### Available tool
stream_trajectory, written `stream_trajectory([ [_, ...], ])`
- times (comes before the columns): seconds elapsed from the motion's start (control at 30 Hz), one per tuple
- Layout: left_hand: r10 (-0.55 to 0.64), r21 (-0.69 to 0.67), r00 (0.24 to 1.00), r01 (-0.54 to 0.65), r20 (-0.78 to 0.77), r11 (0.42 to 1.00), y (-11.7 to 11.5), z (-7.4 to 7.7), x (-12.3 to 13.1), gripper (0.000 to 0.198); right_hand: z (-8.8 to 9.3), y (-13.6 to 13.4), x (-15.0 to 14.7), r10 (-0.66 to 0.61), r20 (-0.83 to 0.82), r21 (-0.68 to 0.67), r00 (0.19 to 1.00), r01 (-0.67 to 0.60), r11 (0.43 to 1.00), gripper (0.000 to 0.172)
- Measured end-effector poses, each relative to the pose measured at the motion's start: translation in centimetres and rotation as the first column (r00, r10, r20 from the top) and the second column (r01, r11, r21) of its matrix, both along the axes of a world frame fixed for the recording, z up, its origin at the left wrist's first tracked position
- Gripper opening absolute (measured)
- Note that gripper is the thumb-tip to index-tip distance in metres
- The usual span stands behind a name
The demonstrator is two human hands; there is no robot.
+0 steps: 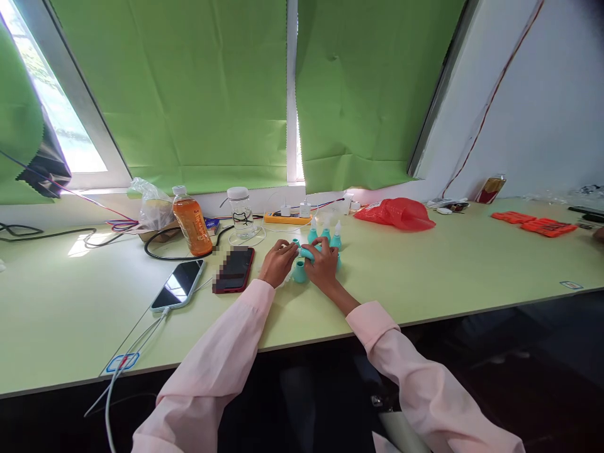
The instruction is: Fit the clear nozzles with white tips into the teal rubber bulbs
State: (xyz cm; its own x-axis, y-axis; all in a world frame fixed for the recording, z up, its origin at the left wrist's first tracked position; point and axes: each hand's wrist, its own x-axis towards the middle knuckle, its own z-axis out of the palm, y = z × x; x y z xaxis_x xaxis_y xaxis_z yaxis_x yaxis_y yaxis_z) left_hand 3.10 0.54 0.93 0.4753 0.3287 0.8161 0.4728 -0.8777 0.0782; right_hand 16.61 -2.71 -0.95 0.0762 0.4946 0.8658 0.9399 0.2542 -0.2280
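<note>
Left hand (pixel 278 263) and right hand (pixel 322 267) pinch a teal bulb (pixel 306 253), red phone (pixel 234 269) just left, table edge (pixel 425 321) near.

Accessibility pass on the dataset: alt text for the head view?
A left hand and right hand, in pale pink sleeves, together hold a small teal plastic bulb above a pale green table. More teal bulbs with white nozzles stand just behind it; a red-cased phone and an orange drink bottle sit to their left.
</note>
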Motion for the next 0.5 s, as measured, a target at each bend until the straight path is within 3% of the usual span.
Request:
stream_trajectory([
  [0.27, 0.172, -0.166, 0.959, -0.137, 0.224, 0.977, -0.2, 0.2, -0.3, 0.029, 0.0, 0.2, 0.1, -0.015, -0.066, -0.016, 0.998, 0.014, 1.0, 0.03],
  [0.5, 0.287, -0.253, 0.954, -0.258, 0.085, 0.933, 1.4, -1.0, -0.9, 0.014, -0.1, 0.3, 0.1, -0.006, -0.08, -0.037, 0.997, 0.003, 0.999, 0.028],
])
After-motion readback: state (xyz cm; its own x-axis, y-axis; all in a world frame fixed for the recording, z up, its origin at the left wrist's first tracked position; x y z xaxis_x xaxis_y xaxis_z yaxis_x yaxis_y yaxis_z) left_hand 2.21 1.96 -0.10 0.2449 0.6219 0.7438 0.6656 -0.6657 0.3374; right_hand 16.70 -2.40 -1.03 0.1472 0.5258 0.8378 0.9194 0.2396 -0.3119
